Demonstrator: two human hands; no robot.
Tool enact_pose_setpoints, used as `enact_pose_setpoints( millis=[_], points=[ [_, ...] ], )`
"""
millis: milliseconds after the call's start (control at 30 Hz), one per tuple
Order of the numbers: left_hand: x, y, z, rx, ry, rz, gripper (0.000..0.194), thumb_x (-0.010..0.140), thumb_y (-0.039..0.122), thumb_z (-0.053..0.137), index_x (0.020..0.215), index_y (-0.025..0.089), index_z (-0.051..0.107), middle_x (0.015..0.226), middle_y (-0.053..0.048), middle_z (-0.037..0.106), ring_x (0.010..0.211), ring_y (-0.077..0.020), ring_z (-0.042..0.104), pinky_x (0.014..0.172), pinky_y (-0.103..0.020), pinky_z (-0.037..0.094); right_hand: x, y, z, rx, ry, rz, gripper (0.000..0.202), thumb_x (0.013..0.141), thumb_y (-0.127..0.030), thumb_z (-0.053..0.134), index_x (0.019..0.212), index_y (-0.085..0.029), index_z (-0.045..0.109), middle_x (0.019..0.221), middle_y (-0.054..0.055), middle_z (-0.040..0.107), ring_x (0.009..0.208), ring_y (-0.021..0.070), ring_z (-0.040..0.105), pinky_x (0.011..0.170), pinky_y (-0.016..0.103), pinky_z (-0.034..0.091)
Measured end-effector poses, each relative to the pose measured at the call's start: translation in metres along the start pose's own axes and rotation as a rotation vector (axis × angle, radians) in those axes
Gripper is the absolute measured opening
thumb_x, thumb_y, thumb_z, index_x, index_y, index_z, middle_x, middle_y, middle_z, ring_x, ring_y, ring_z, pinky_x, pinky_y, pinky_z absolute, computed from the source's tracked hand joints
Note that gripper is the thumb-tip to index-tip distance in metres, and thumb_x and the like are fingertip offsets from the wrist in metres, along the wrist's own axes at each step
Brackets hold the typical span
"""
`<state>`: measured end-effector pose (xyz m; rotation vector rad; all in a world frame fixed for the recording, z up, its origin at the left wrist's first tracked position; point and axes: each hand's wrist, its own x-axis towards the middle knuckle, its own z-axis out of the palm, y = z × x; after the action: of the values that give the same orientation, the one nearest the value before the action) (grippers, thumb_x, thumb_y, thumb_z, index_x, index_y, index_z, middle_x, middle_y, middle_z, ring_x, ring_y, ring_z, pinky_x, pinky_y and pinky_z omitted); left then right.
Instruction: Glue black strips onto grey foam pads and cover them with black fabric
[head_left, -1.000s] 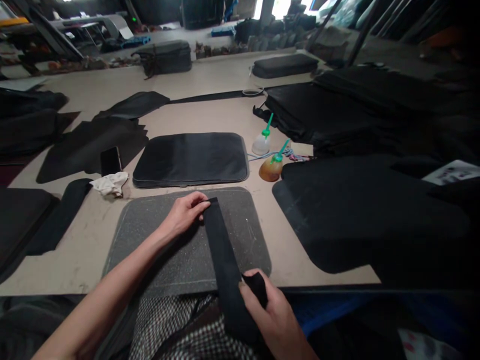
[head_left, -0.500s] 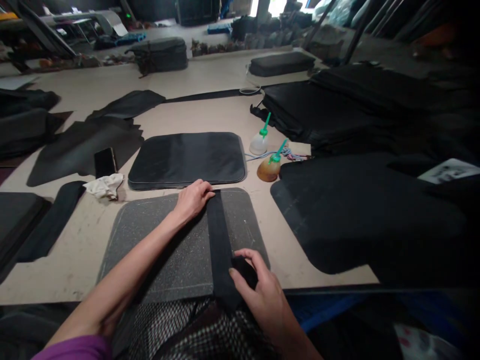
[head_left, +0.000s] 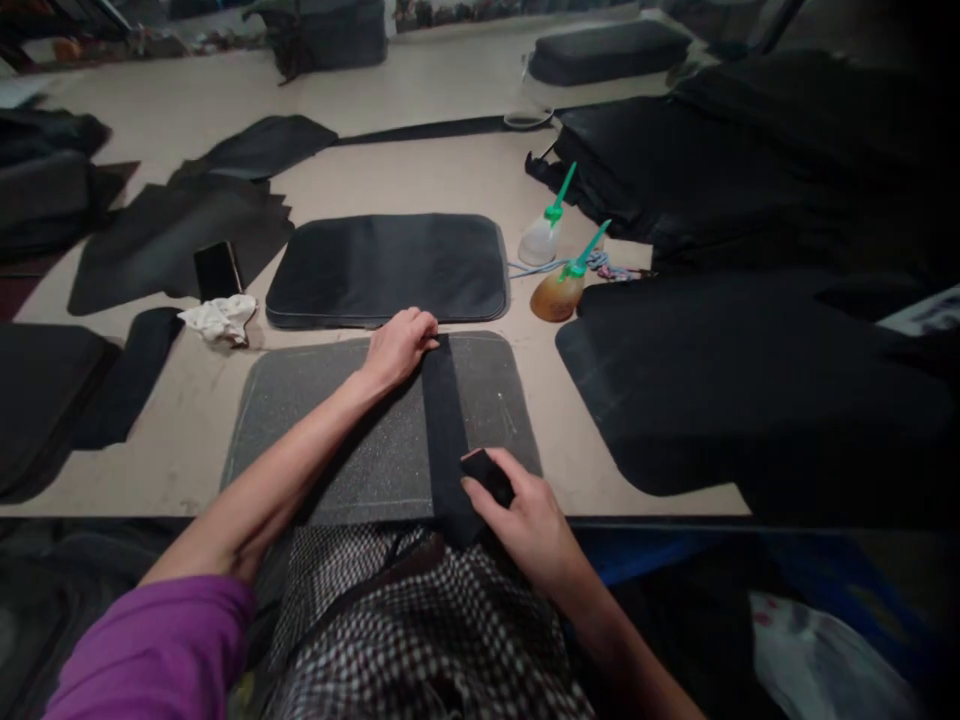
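A rounded grey speckled panel (head_left: 345, 440) lies on the table in front of me. Across it, from far edge to near edge, runs a long black strip (head_left: 448, 410) whose near end reaches the table edge. My left hand (head_left: 401, 347) is closed on the strip's far end, fingertips at the panel's far edge. My right hand (head_left: 525, 505) grips a small black block-like piece (head_left: 487, 478) between thumb and fingers, just right of the strip near its lower end. What this piece is exactly, I cannot tell.
Beyond the panel sits a stack of black rounded panels (head_left: 386, 268). Two squeeze bottles with green nozzles, one whitish (head_left: 538, 243) and one amber (head_left: 556, 297), stand right of it. A phone (head_left: 217, 270) and crumpled cloth (head_left: 221, 318) lie left. Large black sheets (head_left: 735, 380) cover the right.
The view has tilted down, so the table appears higher. Both hands keep nearly the same places on the strip and panel, with the right still holding the black piece.
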<state>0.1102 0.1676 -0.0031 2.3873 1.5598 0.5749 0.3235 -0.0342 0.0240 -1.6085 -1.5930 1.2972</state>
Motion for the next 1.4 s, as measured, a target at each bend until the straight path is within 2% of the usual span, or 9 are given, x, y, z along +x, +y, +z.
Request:
enact_pose_setpoints(
  millis=[133,267,433,633,733,800,967,1233,1400],
  points=[
    [0.004,-0.005,0.006,-0.1,0.026,-0.009,0.005,0.093,0.024,0.066,0.097,0.021,0.067,0.098,-0.005,0.064,0.09,-0.0193,0.055,0.077,-0.031,0.039,-0.001,0.002,0.001,-0.012,0.016,-0.016,0.025,0.095,-0.04,0.059,0.107,-0.02,0.068,0.091,0.003,0.073,0.081,0.019,0.066,0.073,0.028,0.05],
    [0.006,-0.009,0.011,-0.095,0.048,-0.012,0.006,0.092,0.023,0.066,0.096,0.019,0.066,0.096,-0.005,0.063,0.087,-0.0185,0.055,0.075,-0.031,0.04,0.001,0.006,0.001,-0.027,0.022,-0.039,0.024,0.095,-0.04,0.059,0.103,-0.019,0.068,0.087,0.002,0.072,0.075,0.0175,0.064,0.069,0.026,0.048],
    [0.002,-0.002,0.011,0.043,0.07,0.083,0.012,0.096,0.021,0.055,0.102,0.022,0.065,0.109,-0.008,0.061,0.104,-0.0235,0.054,0.078,-0.035,0.042,0.002,0.005,-0.001,-0.081,0.008,-0.092,0.023,0.094,-0.039,0.06,0.1,-0.019,0.07,0.087,0.003,0.072,0.076,0.0181,0.064,0.068,0.026,0.047],
    [-0.003,0.005,0.009,0.292,-0.034,0.184,0.028,0.105,0.025,0.038,0.102,0.022,0.066,0.104,-0.01,0.063,0.106,-0.0279,0.05,0.08,-0.04,0.039,0.006,0.002,-0.004,-0.022,-0.145,-0.006,0.019,0.09,-0.038,0.065,0.09,-0.019,0.068,0.076,-0.001,0.066,0.067,0.0147,0.06,0.06,0.024,0.043],
    [-0.011,0.009,0.005,0.301,-0.046,0.192,0.031,0.107,0.032,0.038,0.103,0.02,0.066,0.106,-0.01,0.065,0.106,-0.0278,0.05,0.081,-0.039,0.037,0.014,0.005,-0.004,0.135,-0.232,0.077,0.023,0.088,-0.038,0.067,0.099,-0.018,0.067,0.073,-0.001,0.067,0.066,0.0153,0.063,0.061,0.024,0.046],
    [-0.019,0.012,0.003,0.332,-0.047,0.201,0.034,0.106,0.04,0.041,0.102,0.018,0.067,0.107,-0.011,0.067,0.107,-0.0286,0.05,0.081,-0.039,0.036,0.018,0.005,-0.003,0.132,-0.27,0.099,0.024,0.088,-0.037,0.066,0.104,-0.018,0.067,0.069,-0.001,0.068,0.065,0.0159,0.065,0.064,0.025,0.048],
    [-0.036,0.018,0.003,0.379,-0.024,0.23,0.044,0.104,0.051,0.043,0.11,0.014,0.066,0.111,-0.014,0.069,0.109,-0.0314,0.052,0.086,-0.042,0.038,0.021,-0.001,-0.004,-0.231,-0.247,0.005,0.014,0.088,-0.028,0.065,0.098,-0.021,0.07,0.072,0.0,0.072,0.07,0.0179,0.067,0.067,0.026,0.046],
    [-0.047,0.02,0.01,0.334,0.03,0.205,0.05,0.103,0.055,0.043,0.118,0.013,0.064,0.121,-0.017,0.068,0.119,-0.0337,0.052,0.094,-0.047,0.039,0.013,-0.002,0.006,-0.63,-0.147,-0.064,0.021,0.092,-0.028,0.066,0.112,-0.023,0.064,0.084,0.003,0.074,0.077,0.0234,0.071,0.064,0.027,0.04],
    [-0.052,0.024,0.013,0.314,0.091,0.177,0.042,0.101,0.048,0.053,0.117,0.011,0.067,0.148,-0.021,0.054,0.142,-0.0363,0.04,0.11,-0.052,0.034,-0.001,-0.001,0.009,-0.756,-0.068,-0.089,0.014,0.095,-0.035,0.062,0.103,-0.023,0.06,0.083,0.005,0.072,0.072,0.0248,0.068,0.061,0.028,0.035]
  ],
)
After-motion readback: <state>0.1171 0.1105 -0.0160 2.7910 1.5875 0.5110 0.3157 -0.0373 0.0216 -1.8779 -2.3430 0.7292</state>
